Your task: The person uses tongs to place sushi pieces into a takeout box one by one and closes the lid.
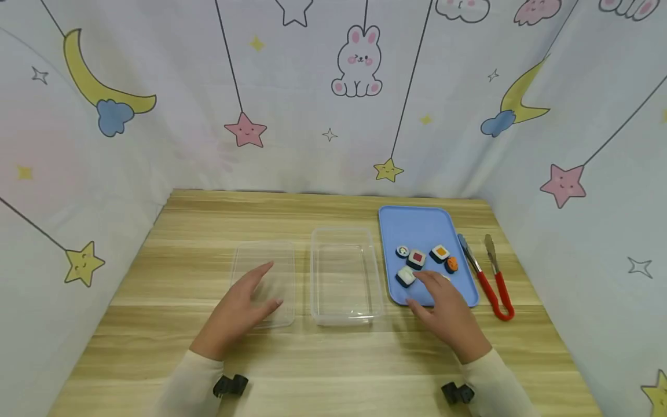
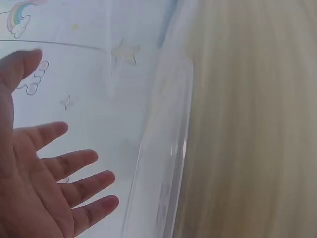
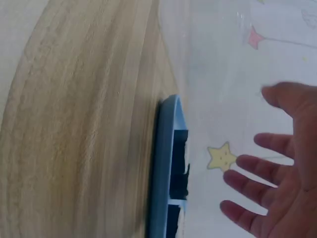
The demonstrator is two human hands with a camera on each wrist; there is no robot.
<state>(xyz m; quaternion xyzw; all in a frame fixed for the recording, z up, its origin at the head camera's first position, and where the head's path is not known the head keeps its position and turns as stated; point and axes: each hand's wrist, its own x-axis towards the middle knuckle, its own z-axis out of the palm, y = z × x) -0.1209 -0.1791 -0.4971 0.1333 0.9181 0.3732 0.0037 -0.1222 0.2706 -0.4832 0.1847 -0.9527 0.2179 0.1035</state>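
My left hand [image 1: 237,310] hovers over a clear plastic lid [image 1: 283,272], its fingers spread and nothing in them; the left wrist view shows the same loose, empty fingers [image 2: 81,191]. To its right stands a clear plastic box [image 1: 344,317]. My right hand [image 1: 443,310] is above the near edge of a blue tray [image 1: 414,223], holding nothing. On the tray lie several sushi pieces: a white-topped one [image 1: 406,276] by my fingertips, one with a red centre [image 1: 417,259], a small round roll [image 1: 402,251], one with an orange centre [image 1: 439,253] and an orange-topped one [image 1: 451,264]. My right hand partly hides another piece.
Red-handled tongs [image 1: 501,292] lie spread to the right of the tray, close to the table's right edge. The wooden table [image 1: 333,370] is bordered by a white curtain [image 1: 292,162] with cartoon prints at the back and sides.
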